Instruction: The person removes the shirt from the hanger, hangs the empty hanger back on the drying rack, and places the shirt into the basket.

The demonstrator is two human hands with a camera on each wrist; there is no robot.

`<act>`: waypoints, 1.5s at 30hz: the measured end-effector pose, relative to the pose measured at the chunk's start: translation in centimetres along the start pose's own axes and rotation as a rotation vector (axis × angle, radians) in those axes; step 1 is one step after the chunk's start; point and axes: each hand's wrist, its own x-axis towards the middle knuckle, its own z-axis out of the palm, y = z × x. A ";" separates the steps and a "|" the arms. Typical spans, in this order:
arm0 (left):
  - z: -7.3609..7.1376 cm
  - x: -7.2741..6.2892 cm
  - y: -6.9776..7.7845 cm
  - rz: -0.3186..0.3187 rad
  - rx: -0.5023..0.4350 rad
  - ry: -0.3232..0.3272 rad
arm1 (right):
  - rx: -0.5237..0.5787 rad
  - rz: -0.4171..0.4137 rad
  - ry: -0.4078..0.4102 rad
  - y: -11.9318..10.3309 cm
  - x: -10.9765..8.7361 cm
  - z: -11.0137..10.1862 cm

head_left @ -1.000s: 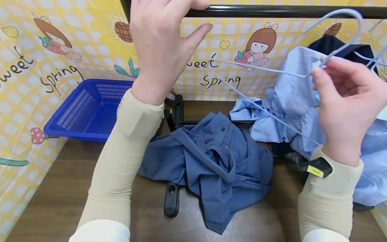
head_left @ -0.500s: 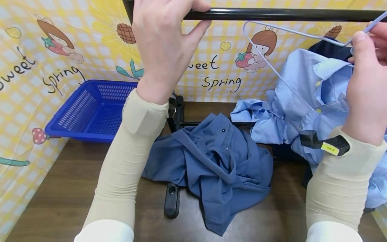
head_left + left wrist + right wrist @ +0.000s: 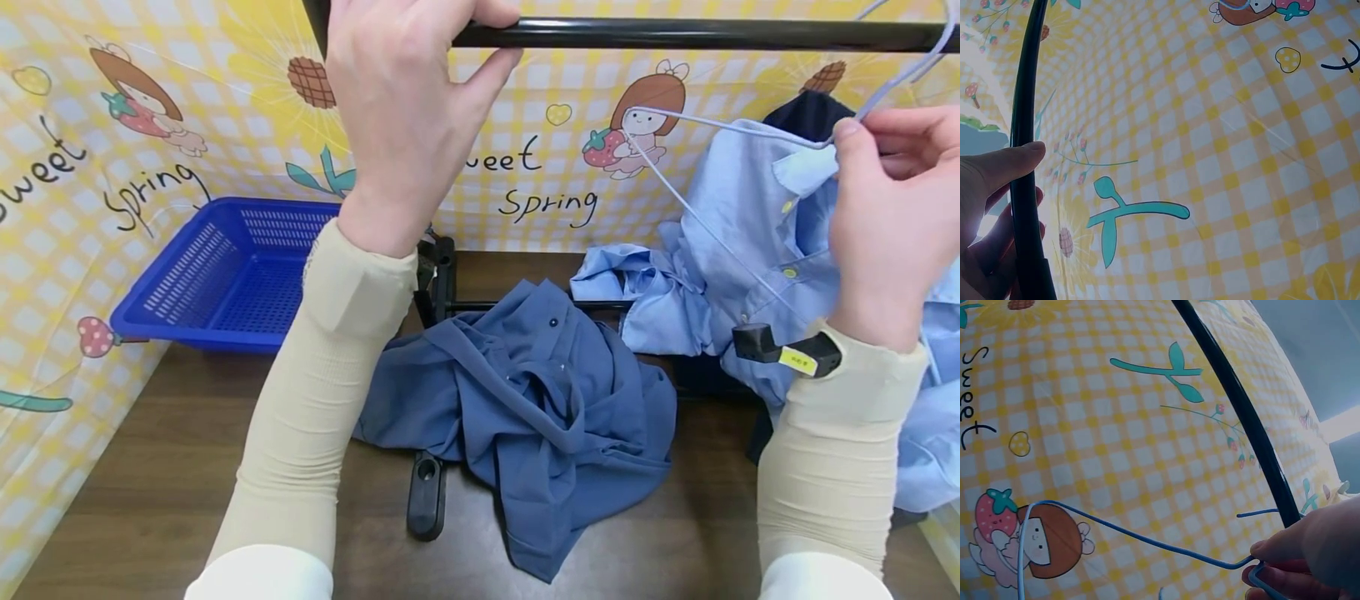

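Observation:
My left hand [image 3: 405, 108] grips the left end of a black rail [image 3: 675, 35]; in the left wrist view its thumb [image 3: 1019, 159] and fingers wrap the bar. With thumb and fingertips, my right hand [image 3: 900, 225] pinches a pale blue wire hanger [image 3: 1135, 535] at the neck below its hook. That hook reaches up to the rail, and its tip shows on the bar's far side in the right wrist view. Nothing hangs on this hanger. Below lies a crumpled dark blue shirt [image 3: 517, 400], partly over the rack's base.
A blue plastic basket [image 3: 217, 275] stands at the left against the patterned backdrop. Light blue shirts [image 3: 720, 242] and a dark garment [image 3: 806, 112] are at the right, partly hidden by my right hand. A black rack foot [image 3: 426, 496] sticks out on the wooden table [image 3: 225, 467].
My right hand has carried the hanger rightward and up, then slightly back left, bringing the hook from in front of the rail to over it. My left hand stays on the rail.

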 end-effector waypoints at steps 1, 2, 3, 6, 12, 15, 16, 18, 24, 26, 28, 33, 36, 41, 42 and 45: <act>0.0 0.0 0.0 -0.002 0.003 -0.002 | -0.003 -0.019 0.004 0.2 -0.1 0.1; 0.0 0.0 0.0 -0.004 0.005 -0.003 | -0.009 -0.035 0.009 0.4 -0.2 0.1; 0.0 0.1 0.0 -0.006 0.007 -0.005 | -0.013 -0.049 0.013 0.6 -0.3 0.2; 0.0 0.1 0.0 -0.011 0.010 -0.008 | -0.018 -0.069 0.022 1.0 -0.6 0.3; 0.0 0.0 -0.1 -0.006 0.001 0.003 | -0.053 -0.095 0.028 1.1 -1.1 0.2; 0.0 -0.1 -0.1 0.001 -0.007 0.009 | -0.080 -0.112 0.030 1.0 -1.4 0.1; 0.0 -0.1 -0.1 0.002 -0.009 0.009 | -0.079 -0.115 0.030 0.9 -1.5 0.0; 0.1 -0.1 -0.1 0.004 -0.012 0.012 | -0.082 -0.120 0.029 0.6 -1.8 -0.2; 0.0 -0.1 -0.1 -0.001 -0.004 0.006 | -0.074 -0.119 0.036 -0.4 -2.6 -0.6; 0.0 -0.1 -0.1 -0.003 -0.003 0.005 | -0.063 -0.152 0.046 -0.5 -2.9 -0.7; 0.0 -0.1 -0.1 -0.003 -0.003 0.007 | -0.069 -0.202 0.050 -0.6 -3.1 -0.9; 0.1 -0.1 0.0 -0.001 -0.010 0.022 | -0.047 -0.346 0.032 -0.6 -4.0 -1.3; 0.1 -0.1 0.0 0.000 -0.008 0.024 | 0.001 -0.417 0.015 -0.9 -4.6 -1.2; 0.1 -0.3 0.0 0.011 -0.015 0.030 | 0.108 -0.499 -0.007 -1.6 -5.8 -0.7; 0.1 -0.3 0.0 0.014 -0.018 0.029 | 0.124 -0.513 -0.020 -1.8 -6.0 -0.6; -0.1 -0.4 0.1 0.024 -0.031 0.015 | 0.146 -0.552 -0.078 -2.0 -6.7 -0.3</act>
